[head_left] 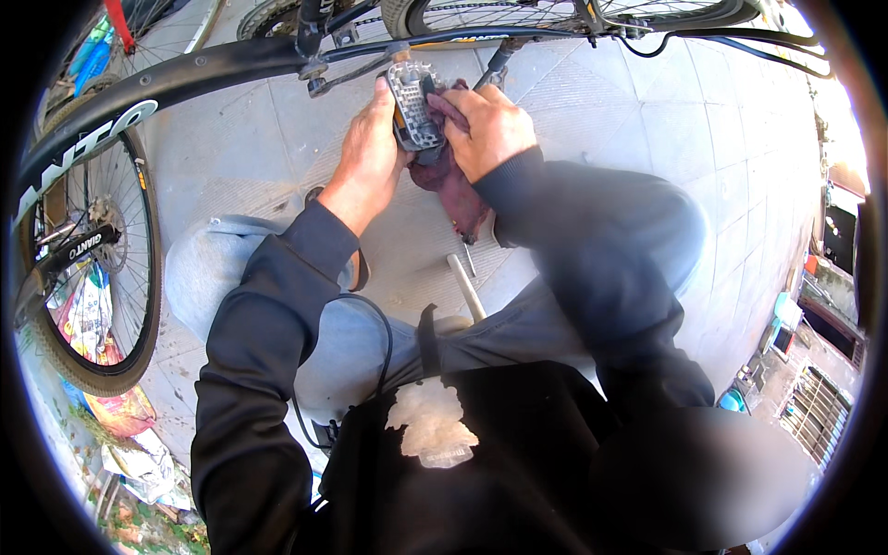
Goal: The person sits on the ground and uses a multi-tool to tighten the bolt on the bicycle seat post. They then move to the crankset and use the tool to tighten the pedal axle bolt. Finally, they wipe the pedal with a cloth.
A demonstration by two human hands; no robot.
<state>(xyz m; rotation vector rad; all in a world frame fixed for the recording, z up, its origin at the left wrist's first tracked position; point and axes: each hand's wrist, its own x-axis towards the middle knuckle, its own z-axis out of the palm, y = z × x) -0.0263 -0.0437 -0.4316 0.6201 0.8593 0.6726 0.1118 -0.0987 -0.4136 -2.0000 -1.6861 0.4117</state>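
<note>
A bicycle pedal [409, 88] with a grey studded face and an orange reflector along its side sits at the top centre, below the bicycle frame. My left hand [370, 148] is closed around its left edge and lower end. My right hand [490, 129] grips a dark red cloth [453, 185], pressing part of it against the pedal's right side. The rest of the cloth hangs down toward the pavement. A thin metal rod shows below the cloth's lower tip.
The black bicycle frame [217, 69] spans the top, with its wheel [92, 259] at the left. Between my knees stands a pale bar [465, 289]. Grey paving tiles [638, 139] lie under the bicycle. Colourful sacks [120, 407] lie at the left, and a barred window [814, 412] is at the far right.
</note>
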